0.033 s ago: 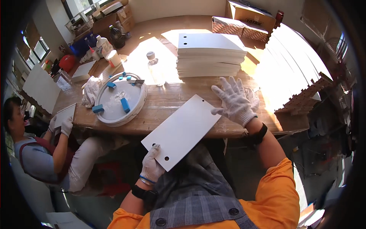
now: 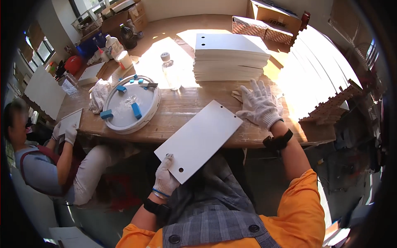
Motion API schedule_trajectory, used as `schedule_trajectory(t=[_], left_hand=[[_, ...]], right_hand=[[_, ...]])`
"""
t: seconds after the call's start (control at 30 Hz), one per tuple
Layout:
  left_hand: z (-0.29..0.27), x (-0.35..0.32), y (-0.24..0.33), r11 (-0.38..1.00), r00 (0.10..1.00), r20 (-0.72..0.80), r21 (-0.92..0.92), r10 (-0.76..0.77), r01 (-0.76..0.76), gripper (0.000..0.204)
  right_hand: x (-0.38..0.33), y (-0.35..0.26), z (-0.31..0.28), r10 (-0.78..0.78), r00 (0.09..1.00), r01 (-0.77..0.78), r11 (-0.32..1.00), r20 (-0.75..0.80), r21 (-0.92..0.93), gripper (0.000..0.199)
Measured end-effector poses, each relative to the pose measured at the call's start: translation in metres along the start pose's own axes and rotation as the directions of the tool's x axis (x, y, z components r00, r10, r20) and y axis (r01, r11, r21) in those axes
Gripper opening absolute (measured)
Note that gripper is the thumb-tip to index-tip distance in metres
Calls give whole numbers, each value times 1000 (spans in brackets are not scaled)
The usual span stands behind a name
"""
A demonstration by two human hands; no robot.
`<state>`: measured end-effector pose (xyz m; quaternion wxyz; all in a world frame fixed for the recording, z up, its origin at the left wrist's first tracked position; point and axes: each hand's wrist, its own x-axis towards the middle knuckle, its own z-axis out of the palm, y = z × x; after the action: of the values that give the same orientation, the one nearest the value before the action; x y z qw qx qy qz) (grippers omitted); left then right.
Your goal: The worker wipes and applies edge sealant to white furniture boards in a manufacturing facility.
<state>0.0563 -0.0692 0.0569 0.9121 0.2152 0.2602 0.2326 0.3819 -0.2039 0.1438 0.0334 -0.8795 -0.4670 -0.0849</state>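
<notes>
Nothing's moved vs earlier frame: left hand (image 2: 165, 178) pinches white panel (image 2: 199, 139) at its corner, right hand (image 2: 259, 104) spread flat on bench (image 2: 182, 108). Risk: panel overhangs the edge w/ one-corner grip, could tip off.

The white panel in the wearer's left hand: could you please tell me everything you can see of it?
The white panel is a flat, smooth rectangular board, perhaps laminated. Small round holes show near both short ends. It lies slanted, its far end resting on the edge of the wooden table, its near end overhanging toward the lap. The gloved left hand grips the near corner; the gloved right hand rests on the table beside its far end.
</notes>
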Motion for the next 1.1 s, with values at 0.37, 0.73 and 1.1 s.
schedule_trajectory(t=[0.37,0.73,1.1], left_hand=[[24,22,4,955,990,119,-293,80,-42,66],[17,21,7,935,995,94,-351,-26,57,68],[2,16,-15,906,969,241,-394,-59,153,49]], right_hand=[[48,-15,55,-18,994,-75,597,107,798,58],[-75,-144,-8,-901,408,581,379,144,720,53],[-50,-155,-29,-653,749,473,642,108,603,63]])
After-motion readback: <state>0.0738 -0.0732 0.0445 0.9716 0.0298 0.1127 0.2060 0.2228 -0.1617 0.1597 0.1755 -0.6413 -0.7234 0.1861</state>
